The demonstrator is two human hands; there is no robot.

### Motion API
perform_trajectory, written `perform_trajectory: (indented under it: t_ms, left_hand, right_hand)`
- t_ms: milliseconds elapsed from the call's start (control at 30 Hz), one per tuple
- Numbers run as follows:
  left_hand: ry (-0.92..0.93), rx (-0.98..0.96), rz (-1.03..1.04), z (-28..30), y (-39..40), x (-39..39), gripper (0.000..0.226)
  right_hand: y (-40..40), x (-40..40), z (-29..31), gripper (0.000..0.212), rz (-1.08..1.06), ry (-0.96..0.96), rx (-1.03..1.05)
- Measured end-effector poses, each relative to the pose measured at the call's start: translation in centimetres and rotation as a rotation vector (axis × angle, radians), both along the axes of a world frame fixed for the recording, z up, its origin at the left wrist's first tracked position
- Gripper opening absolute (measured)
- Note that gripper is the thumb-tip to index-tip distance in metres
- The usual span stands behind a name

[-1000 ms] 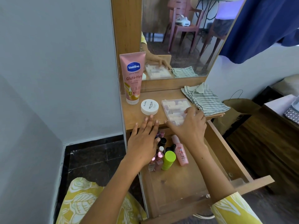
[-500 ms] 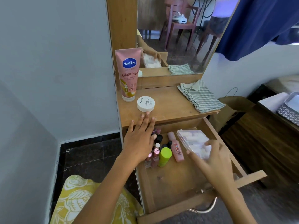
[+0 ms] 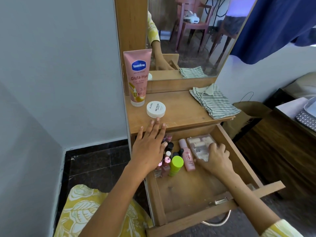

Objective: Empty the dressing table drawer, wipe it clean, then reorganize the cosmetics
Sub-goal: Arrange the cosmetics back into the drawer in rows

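Note:
The wooden drawer (image 3: 191, 200) is pulled out below the dressing table top (image 3: 184, 110). At its back stand several small bottles (image 3: 168, 151), a lime-green capped bottle (image 3: 175, 165) and a pink tube (image 3: 186, 155) lying flat. A clear plastic box (image 3: 199, 144) of pale items lies at the back right of the drawer, with my right hand (image 3: 216, 159) on its near end. My left hand (image 3: 150, 147) rests flat, fingers spread, over the drawer's left bottles and the table edge. A pink Vaseline tube (image 3: 138, 77) and a white round jar (image 3: 156, 109) stand on the top.
A folded striped cloth (image 3: 214, 101) lies on the right of the table top. The mirror (image 3: 193, 36) rises behind it. A grey wall is at left, a dark wooden cabinet (image 3: 280, 147) at right. The drawer's metal handle (image 3: 220, 219) hangs in front.
My right hand carried the clear box from the table top down into the drawer and set it at the back right. My left hand stayed in place.

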State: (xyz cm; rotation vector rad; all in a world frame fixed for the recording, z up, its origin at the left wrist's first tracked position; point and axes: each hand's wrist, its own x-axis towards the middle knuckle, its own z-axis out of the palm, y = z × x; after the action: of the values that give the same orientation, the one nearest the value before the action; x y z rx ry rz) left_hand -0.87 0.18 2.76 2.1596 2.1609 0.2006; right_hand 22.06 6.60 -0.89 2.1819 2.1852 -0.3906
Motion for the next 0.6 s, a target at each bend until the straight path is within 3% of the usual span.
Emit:
perform_trajectory:
  t_ms: [200,267,333,433,600]
  left_hand:
    - [-0.011,0.002,0.002,0.1,0.0,0.0,0.059]
    - [-0.008,0.007,0.005,0.1,0.0,0.0,0.059]
    - [-0.01,0.015,0.003,0.0,-0.1,0.1,0.059]
    - [-0.009,0.022,0.003,0.1,-0.2,0.1,0.058]
    - [-0.033,0.004,0.018,0.5,-0.3,0.3,0.06]
  right_hand:
    - [0.1,-0.9,1.4,0.068,0.009,-0.038,-0.059]
    - [-0.5,-2.1,2.7,0.053,0.03,-0.02,0.1]
    - [-1.3,-3.9,4.4,0.028,0.102,0.147,0.339]
    - [-1.4,-7.4,6.4,0.015,0.329,0.357,0.533]
    - [1.5,-11.4,6.9,0.047,0.652,0.365,0.374]
